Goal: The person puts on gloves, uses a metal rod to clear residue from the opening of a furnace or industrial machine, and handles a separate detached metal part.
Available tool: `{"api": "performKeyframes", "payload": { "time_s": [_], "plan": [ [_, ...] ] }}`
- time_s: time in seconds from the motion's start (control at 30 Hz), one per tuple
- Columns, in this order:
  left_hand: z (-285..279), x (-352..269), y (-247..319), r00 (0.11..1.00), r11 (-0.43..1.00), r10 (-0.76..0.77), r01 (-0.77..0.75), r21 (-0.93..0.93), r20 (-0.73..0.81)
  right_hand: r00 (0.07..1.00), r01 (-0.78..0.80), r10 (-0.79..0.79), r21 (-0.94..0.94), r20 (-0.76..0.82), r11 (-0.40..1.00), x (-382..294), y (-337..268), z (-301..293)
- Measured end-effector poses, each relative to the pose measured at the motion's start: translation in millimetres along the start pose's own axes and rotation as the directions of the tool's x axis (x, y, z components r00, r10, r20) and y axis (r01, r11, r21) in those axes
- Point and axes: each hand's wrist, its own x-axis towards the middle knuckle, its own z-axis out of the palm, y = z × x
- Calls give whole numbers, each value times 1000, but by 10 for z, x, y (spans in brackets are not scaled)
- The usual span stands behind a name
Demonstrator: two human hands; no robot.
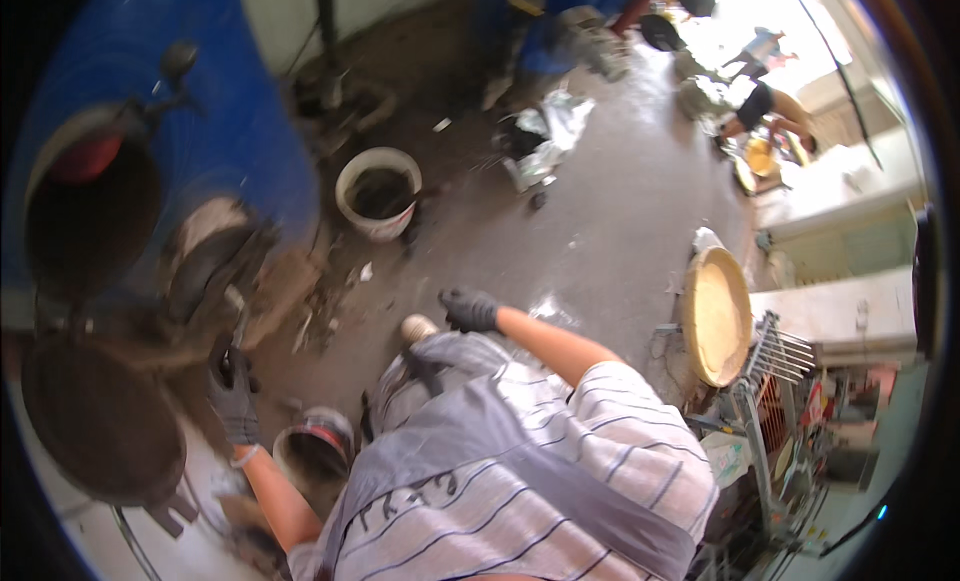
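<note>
My left hand (234, 393), in a dark grey work glove, is low at the left with its fingers around the end of a slim metal rod (240, 318). The rod points up toward a small lower hatch (210, 258) of a big blue metal boiler (255, 123). Above that hatch is a round opening (94, 206) with something red inside. Its dark round door (105, 423) hangs swung open beside my left hand. My right hand (469, 309), gloved alike, is over the floor in front of my body. Its palm is hidden, and I see nothing held in it.
A white bucket (379, 194) with dark contents stands on the wet floor; another bucket (315, 442) is by my left forearm. Crumpled silvery sheeting (555, 138) lies farther off. A round tan basket (718, 317) and a metal rack (761, 416) are at right. A person (772, 112) bends over in the distance.
</note>
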Motion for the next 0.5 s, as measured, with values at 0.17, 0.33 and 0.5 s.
{"api": "performKeyframes", "payload": {
  "time_s": [0.17,0.33,0.5],
  "plan": [
    [816,465,-207,939,944,61,-164,286,339,930,-367,330,376,161,851,-215,-534,-187],
    [1313,469,35,790,481,518,-585,653,327,959,-266,283,447,29,854,-382,-900,-499],
    [1635,593,43,830,361,434,-516,777,350,909,-357,417,542,13,761,-680,-315,-381]
  ]
}}
